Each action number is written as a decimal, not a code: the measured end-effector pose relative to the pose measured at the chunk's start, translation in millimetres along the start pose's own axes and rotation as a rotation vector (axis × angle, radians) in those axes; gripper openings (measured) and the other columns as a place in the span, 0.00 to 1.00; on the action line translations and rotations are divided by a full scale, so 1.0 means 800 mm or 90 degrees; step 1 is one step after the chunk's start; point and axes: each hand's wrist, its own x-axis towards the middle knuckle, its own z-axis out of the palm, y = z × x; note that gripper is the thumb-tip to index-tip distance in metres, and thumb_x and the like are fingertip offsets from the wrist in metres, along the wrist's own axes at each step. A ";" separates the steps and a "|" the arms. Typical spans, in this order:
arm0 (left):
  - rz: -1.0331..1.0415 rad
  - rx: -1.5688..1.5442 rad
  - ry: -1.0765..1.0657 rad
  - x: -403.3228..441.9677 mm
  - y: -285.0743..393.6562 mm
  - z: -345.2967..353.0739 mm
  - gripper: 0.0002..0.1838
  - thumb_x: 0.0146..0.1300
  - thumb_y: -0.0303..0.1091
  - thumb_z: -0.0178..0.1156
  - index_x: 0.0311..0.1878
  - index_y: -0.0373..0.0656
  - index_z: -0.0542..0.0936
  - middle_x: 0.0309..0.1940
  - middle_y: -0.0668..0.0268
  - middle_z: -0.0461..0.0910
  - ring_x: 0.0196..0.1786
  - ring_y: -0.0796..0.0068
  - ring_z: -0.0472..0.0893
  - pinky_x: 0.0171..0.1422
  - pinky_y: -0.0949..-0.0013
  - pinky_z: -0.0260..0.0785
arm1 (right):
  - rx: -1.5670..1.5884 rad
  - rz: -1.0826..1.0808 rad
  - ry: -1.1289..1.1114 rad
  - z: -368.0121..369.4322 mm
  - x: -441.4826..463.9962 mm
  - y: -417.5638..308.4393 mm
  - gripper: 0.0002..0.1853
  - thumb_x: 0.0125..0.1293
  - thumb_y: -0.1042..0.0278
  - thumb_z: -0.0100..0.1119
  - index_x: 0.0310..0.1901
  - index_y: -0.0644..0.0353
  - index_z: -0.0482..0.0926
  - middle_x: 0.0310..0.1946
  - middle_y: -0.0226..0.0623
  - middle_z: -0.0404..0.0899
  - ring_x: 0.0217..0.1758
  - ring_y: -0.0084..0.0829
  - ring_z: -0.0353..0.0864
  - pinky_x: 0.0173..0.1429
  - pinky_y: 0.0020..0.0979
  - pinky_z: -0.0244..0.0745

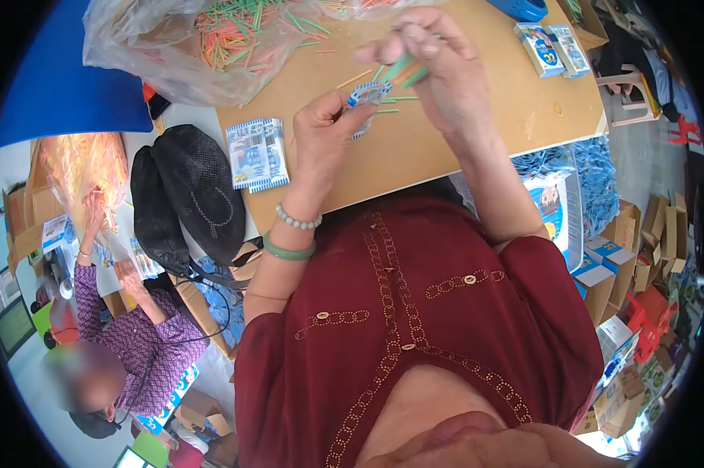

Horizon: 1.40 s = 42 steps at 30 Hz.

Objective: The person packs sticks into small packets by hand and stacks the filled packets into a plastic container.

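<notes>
My left hand (324, 129) pinches a small blue-and-white printed packet (369, 94) between thumb and fingers above the table. Just to the right, my right hand (455, 82) is raised with its fingers closed on a few short green and orange sticks (406, 72), which motion blurs. Their lower ends are close to the packet's top edge; whether they touch it I cannot tell. Several loose green and yellow sticks (398, 99) lie on the table behind the packet. Flat printed packets (257, 154) lie side by side left of my left hand.
A clear plastic bag (153, 51) of many coloured sticks (239, 31) lies at the table's far left. Small boxes (539, 51) stand at the far right of the brown table (516, 117). A black bag (192, 191) sits at left, beyond it a co-worker in a purple sleeve (86, 292).
</notes>
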 end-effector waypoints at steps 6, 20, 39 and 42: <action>-0.001 -0.005 -0.039 -0.007 0.014 0.003 0.07 0.56 0.26 0.67 0.25 0.38 0.79 0.19 0.77 0.71 0.24 0.91 0.66 0.27 0.81 0.58 | -0.131 -0.025 -0.056 0.011 0.001 0.030 0.08 0.70 0.68 0.50 0.44 0.64 0.73 0.28 0.36 0.78 0.39 0.36 0.83 0.48 0.36 0.79; -0.037 -0.145 -0.066 -0.018 0.008 0.001 0.06 0.57 0.26 0.66 0.27 0.39 0.79 0.22 0.77 0.74 0.26 0.92 0.70 0.28 0.82 0.63 | -0.057 0.062 -0.060 -0.004 -0.014 0.032 0.08 0.71 0.66 0.49 0.44 0.61 0.73 0.26 0.36 0.79 0.36 0.36 0.83 0.60 0.44 0.71; -0.029 -0.190 -0.090 -0.028 0.006 0.007 0.03 0.57 0.25 0.66 0.32 0.38 0.81 0.25 0.75 0.78 0.28 0.90 0.73 0.30 0.81 0.66 | -0.268 -0.121 -0.035 0.030 -0.036 0.021 0.08 0.70 0.65 0.51 0.41 0.60 0.70 0.26 0.36 0.80 0.38 0.38 0.84 0.65 0.48 0.64; -0.039 -0.212 -0.058 -0.029 0.009 0.011 0.03 0.57 0.24 0.66 0.32 0.38 0.81 0.25 0.75 0.78 0.28 0.90 0.73 0.30 0.81 0.66 | -0.280 -0.159 -0.029 0.028 -0.041 0.023 0.08 0.71 0.65 0.51 0.41 0.60 0.70 0.27 0.36 0.80 0.38 0.38 0.84 0.65 0.48 0.64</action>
